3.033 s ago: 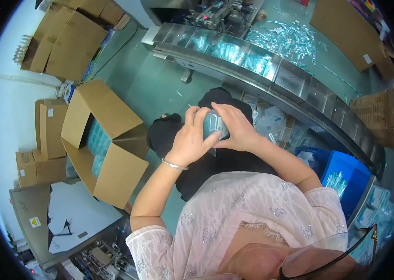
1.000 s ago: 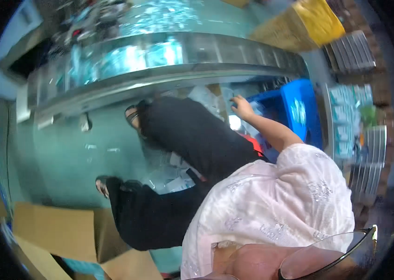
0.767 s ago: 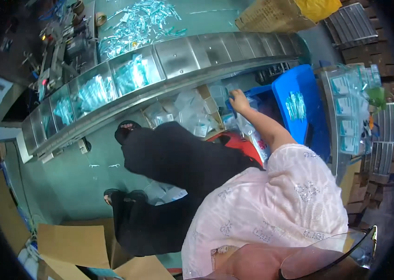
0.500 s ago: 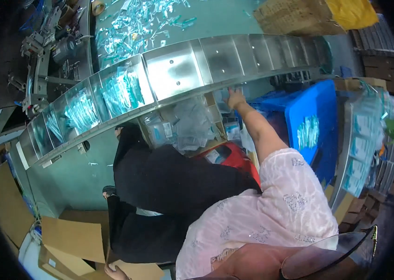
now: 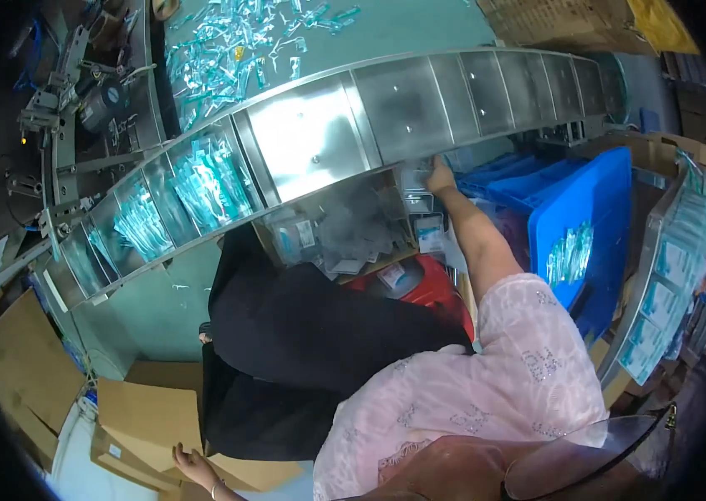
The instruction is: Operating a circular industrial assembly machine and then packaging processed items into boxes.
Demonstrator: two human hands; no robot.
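My right hand (image 5: pixel 441 175) reaches out to the near edge of the metal slatted conveyor (image 5: pixel 416 108), beside a clear plastic container (image 5: pixel 416 177). Its fingertips are partly hidden at that edge, and whether they grip anything is unclear. My left hand (image 5: pixel 194 468) is at the lower left over an open cardboard box (image 5: pixel 152 417), fingers loosely apart and holding nothing. On the conveyor's left part, bundles of clear and teal packaged pieces (image 5: pixel 211 188) lie in the compartments. Below the conveyor stands a carton of clear plastic bags or trays (image 5: pixel 357 225).
Behind the conveyor, many small teal packets (image 5: pixel 236 58) lie scattered. Machinery (image 5: pixel 77 125) stands at the left. To my right are a blue bin (image 5: pixel 595 217) and a rack of packaged goods (image 5: pixel 662 284). A red object (image 5: pixel 428 292) sits by my legs.
My left hand has risen into fuller view over the box. My right hand has shifted slightly right and its fingers, spread before, now look drawn together. The whole view has shifted a little.
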